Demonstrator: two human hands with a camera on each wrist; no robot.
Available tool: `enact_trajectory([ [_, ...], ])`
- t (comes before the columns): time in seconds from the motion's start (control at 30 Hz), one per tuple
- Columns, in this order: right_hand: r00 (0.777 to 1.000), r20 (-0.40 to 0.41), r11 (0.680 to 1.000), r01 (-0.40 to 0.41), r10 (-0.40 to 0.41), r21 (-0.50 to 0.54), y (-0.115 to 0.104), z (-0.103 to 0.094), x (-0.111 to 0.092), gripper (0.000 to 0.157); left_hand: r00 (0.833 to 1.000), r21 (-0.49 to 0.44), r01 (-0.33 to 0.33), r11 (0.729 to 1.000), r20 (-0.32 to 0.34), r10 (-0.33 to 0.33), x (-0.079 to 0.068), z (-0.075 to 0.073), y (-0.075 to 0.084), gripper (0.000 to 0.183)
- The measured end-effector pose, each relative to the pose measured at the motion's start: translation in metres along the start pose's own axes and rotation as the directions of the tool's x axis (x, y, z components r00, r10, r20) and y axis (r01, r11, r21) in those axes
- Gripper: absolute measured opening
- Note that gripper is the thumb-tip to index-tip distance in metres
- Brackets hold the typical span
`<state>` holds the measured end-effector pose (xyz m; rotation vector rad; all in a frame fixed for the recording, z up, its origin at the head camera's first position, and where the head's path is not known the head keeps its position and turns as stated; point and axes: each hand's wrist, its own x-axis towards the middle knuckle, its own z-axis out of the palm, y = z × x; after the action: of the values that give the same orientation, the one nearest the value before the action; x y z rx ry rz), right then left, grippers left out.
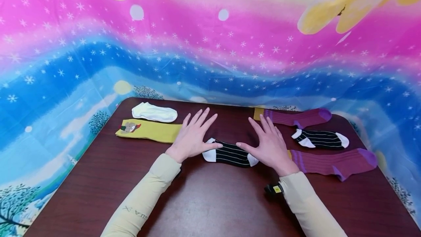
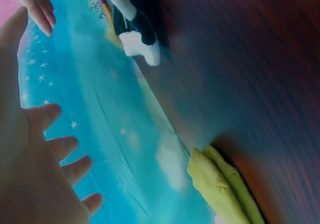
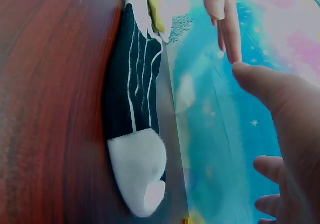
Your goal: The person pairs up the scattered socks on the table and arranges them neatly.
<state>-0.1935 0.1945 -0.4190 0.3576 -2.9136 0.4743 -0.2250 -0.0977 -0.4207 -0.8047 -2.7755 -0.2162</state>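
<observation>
Both hands hover over the table with fingers spread, holding nothing. In the head view my left hand overlaps the right end of a yellow sock with an animal picture on it. My right hand is at the right, its thumb over a black sock with white stripes, white heel and white toe. That sock lies flat between the two hands; the right wrist view shows it lengthwise. Left of my right palm, the left wrist view catches the yellow sock and the black sock's white part.
A white sock lies behind the yellow one. At the right lie a purple sock, another black striped sock and a second purple sock. A printed cloth hangs behind the dark wooden table.
</observation>
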Motion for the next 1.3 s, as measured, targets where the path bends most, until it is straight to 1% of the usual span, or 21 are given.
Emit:
enact_trajectory([
  [0.2,0.999,0.028,0.999,0.032,-0.032,0.004,0.003,0.0,-0.008,0.105,0.998,0.006,-0.034,0.999,0.048,0.034,-0.002,0.001,0.003,0.104],
  [0.37,0.997,0.053,0.998,0.056,-0.057,0.011,0.005,0.0,-0.015,0.096,0.995,-0.008,-0.045,0.999,0.092,0.045,-0.004,0.002,0.005,0.099],
  [0.5,0.995,0.071,0.998,0.065,-0.067,0.026,0.007,0.001,-0.02,0.087,0.991,-0.03,-0.046,0.999,0.125,0.049,-0.005,0.005,0.006,0.093],
  [0.63,0.993,0.082,0.997,0.082,-0.082,0.012,0.009,0.001,-0.023,0.08,0.987,-0.038,-0.055,0.998,0.149,0.06,-0.005,0.007,0.006,0.088],
  [0.73,0.991,0.087,0.995,0.102,-0.101,-0.005,0.01,0.003,-0.023,0.077,0.983,-0.061,-0.083,0.995,0.157,0.091,-0.005,0.009,0.006,0.082],
  [0.87,0.989,0.093,0.993,0.116,-0.114,-0.011,0.009,0.006,-0.022,0.074,0.974,-0.099,-0.103,0.99,0.192,0.12,-0.004,0.012,0.007,0.07],
  [0.97,0.989,0.096,0.994,0.11,-0.109,-0.002,0.009,0.007,-0.02,0.072,0.971,-0.122,-0.099,0.988,0.206,0.123,-0.004,0.013,0.008,0.06],
  [1.07,0.99,0.104,0.995,0.101,-0.101,0.006,0.009,0.007,-0.018,0.071,0.971,-0.155,-0.096,0.983,0.205,0.127,-0.004,0.012,0.009,0.054],
  [1.3,0.985,0.153,0.997,0.072,-0.075,0.027,0.008,0.005,-0.012,0.062,0.97,-0.226,-0.066,0.972,0.214,0.116,-0.002,0.011,0.013,0.051],
])
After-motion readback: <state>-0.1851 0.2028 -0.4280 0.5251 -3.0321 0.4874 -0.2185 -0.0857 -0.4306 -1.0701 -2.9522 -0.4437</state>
